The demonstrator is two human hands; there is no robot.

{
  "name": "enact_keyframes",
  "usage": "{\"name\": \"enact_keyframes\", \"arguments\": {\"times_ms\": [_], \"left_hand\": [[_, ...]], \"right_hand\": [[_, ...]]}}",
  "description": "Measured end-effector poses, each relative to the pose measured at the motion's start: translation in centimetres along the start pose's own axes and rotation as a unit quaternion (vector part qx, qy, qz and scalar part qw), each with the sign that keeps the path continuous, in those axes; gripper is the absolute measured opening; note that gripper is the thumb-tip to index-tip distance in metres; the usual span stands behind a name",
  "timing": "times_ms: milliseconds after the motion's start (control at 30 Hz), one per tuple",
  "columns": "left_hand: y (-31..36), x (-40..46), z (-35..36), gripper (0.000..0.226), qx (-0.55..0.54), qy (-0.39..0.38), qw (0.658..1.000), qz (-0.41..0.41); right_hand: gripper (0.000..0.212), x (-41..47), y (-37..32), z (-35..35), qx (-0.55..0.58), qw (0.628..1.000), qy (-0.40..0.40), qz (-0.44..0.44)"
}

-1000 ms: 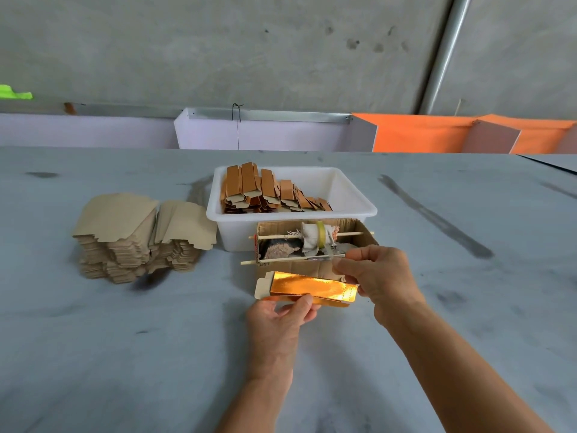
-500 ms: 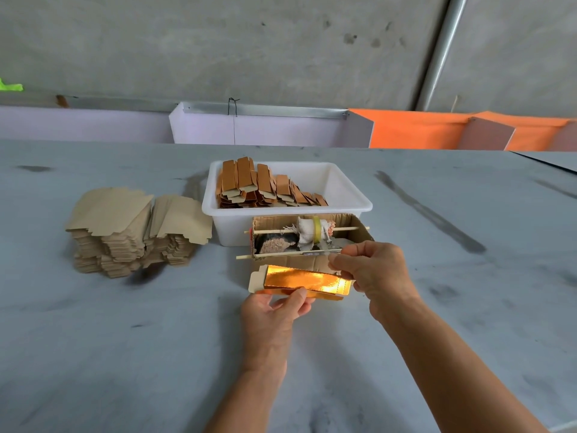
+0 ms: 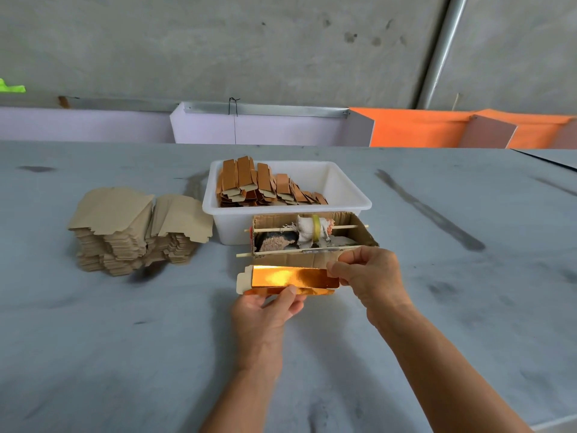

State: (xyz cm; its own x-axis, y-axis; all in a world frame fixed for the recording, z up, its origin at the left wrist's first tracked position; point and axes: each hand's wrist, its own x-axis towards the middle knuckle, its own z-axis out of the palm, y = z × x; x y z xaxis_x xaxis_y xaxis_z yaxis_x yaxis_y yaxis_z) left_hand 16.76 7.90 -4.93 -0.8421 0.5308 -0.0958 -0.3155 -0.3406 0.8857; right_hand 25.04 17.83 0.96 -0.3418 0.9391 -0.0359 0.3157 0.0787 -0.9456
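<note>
Pile of flat card pieces point(image 3: 137, 229): it sits on the bench point(image 3: 93, 339), far to the left, well apart from both hands.

Left hand point(image 3: 265, 310): it comes up from below, palm up. Its grip is closed on the gold box piece, with the thumb point(image 3: 288, 290) on top of the near edge and the fingers tucked under it.

Gold box piece point(image 3: 290, 278): it is held up just above the bench, between the two hands. It is just in front of the cardboard box point(image 3: 312, 235) with two sticks and a rag roll in it.

Long way: the gold box piece runs side to side, left to right. Its plain card tab point(image 3: 243, 281) sticks out at the left end, with no hand on it.

White tub point(image 3: 349, 195): it stands behind the cardboard box, with many folded boxes point(image 3: 259, 185) leaning in it.

Right hand point(image 3: 371, 276): it comes in from the right, with the arm slanting across the bench. Thumb and first finger pinch the right end of the gold box piece.

Nearer hand: the left hand is closer to the free tab, so I think it is the one to fold that end. The right hand would keep the other end steady.
</note>
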Motion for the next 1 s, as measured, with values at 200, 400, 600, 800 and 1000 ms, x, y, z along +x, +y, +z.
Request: {"name": "enact_keyframes", "arguments": {"times_ms": [200, 400, 600, 800, 1000], "left_hand": [[-0.2, 0.1, -0.1, 0.014, -0.021, 0.02, 1.0, 0.0], [-0.3, 0.2, 0.0, 0.012, -0.011, 0.028, 1.0, 0.01], [-0.2, 0.1, 0.2, 0.016, -0.003, 0.025, 1.0, 0.017], [0.0, 0.0, 0.3, 0.018, -0.001, 0.026, 0.999, 0.02], [0.1, 0.0, 0.4, 0.021, -0.003, 0.025, 0.999, 0.023]], "right_hand": [[0.022, -0.2, 1.1, 0.8, -0.025, 0.998, 0.035, -0.053], [0.018, 0.0, 1.9, 1.0, -0.039, 0.994, 0.058, -0.079], [0.016, 0.4, 2.4, 1.1, -0.03, 0.994, 0.063, -0.089], [0.015, 0.6, 3.8, 1.2, -0.005, 0.995, 0.052, -0.088], [0.02, 0.1, 3.6, 0.6, 0.061, 0.991, 0.01, -0.118]]}}
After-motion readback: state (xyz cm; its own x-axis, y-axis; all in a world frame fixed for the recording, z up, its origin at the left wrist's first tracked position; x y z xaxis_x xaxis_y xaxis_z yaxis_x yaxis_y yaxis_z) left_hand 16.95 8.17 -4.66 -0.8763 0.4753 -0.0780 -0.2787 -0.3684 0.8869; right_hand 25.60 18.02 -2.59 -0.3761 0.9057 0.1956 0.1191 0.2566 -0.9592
